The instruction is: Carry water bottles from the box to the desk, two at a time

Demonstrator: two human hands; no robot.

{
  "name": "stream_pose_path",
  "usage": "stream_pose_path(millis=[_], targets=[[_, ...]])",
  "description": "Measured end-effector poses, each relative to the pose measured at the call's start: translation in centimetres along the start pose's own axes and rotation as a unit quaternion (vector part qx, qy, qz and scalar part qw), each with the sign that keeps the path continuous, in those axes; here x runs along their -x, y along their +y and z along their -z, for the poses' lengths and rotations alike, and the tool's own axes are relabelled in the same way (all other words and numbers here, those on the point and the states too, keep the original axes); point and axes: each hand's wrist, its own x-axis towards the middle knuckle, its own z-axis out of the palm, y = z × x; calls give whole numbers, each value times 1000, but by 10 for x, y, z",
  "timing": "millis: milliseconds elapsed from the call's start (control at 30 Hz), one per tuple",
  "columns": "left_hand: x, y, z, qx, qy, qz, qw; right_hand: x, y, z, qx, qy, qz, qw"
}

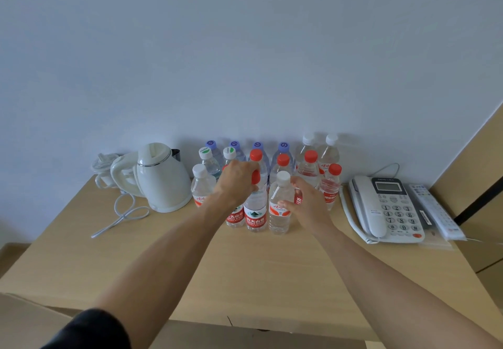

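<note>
Pale blue-grey wall backs a light wooden desk [272, 272] where a crowd of clear plastic water bottles stands upright against the wall. The left hand [235, 182] reaches in from above, its fingers curled over the top of a red-capped clear bottle with a red label [255, 212] at the front of the group; the cap shows between the fingers. Just beside it, the right hand [307, 204] wraps around a white-capped clear bottle with an orange-and-white label [279, 207], thumb across the label and fingers behind the body. Both bottles stand on the desk, touching or nearly touching each other. Beyond the hands stand more bottles with red, white and lilac caps, in rows back to the wall. Left of the left hand sits a cream plastic electric kettle [160, 178] with its white cord [122, 216] looped on the desk. Right of the right hand lie a white corded desk telephone [386, 207] and, past it, a long white remote control [435, 211].
</note>
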Motion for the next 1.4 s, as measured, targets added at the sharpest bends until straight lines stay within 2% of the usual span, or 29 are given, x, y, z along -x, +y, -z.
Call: stream_pose_path(millis=[167,467,700,1400], targets=[[0,1,0,1,-3,4,1000,-4,0,-4,21,15,16,1000],[1,2,0,15,6,17,1000,-8,-1,3,39,-12,25,999],[-5,2,0,30,12,21,999,-11,-5,-1,55,-3,29,998],[-7,3,-1,45,21,32,998,-13,-9,6,36,-21,20,999]])
